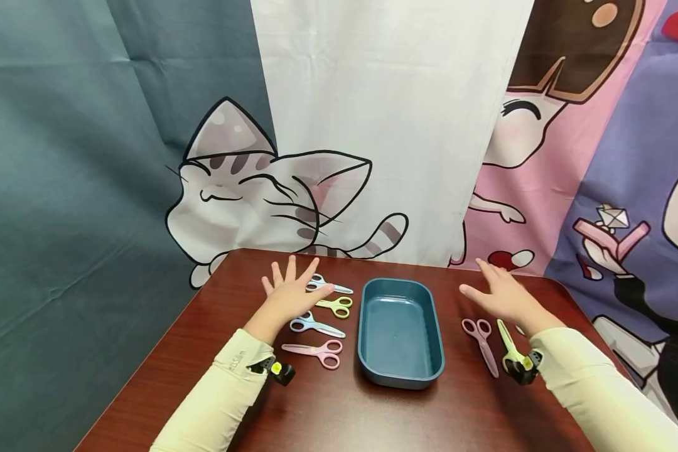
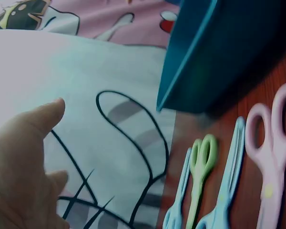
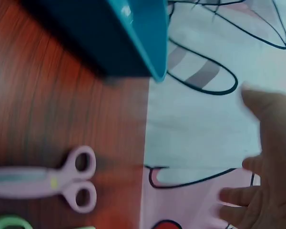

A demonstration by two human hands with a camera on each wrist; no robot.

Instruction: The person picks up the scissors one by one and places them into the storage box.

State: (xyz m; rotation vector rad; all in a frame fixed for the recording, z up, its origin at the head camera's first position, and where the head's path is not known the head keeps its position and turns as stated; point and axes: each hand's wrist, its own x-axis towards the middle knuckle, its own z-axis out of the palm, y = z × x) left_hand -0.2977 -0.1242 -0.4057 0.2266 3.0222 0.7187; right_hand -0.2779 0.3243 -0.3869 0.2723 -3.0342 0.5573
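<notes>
Dark blue was the deep rectangular tray (image 1: pixel 395 342) which we saw on the reddish-brown surface (image 1: pixel 367 417), with scissors lying at both its sides. To its left we found a far light-blue pair (image 1: pixel 337 289) and a nearer light-blue pair (image 1: pixel 317 325), blades toward the tray; yellow-green scissors (image 1: pixel 332 305) and pale pink scissors (image 1: pixel 319 351) had their handles toward it. These four lay roughly crosswise. To its right, mauve-pink scissors (image 1: pixel 483 345) pointed their blades toward the person, while light-green scissors (image 1: pixel 506 339) pointed away. We saw the left hand (image 1: pixel 290 298) spread wide and the right hand (image 1: pixel 505 298) with fingers extended, thumb apart, both holding nothing. We judged that grasping had not begun; the next move called for lowering a hand and pinching a handle.
</notes>
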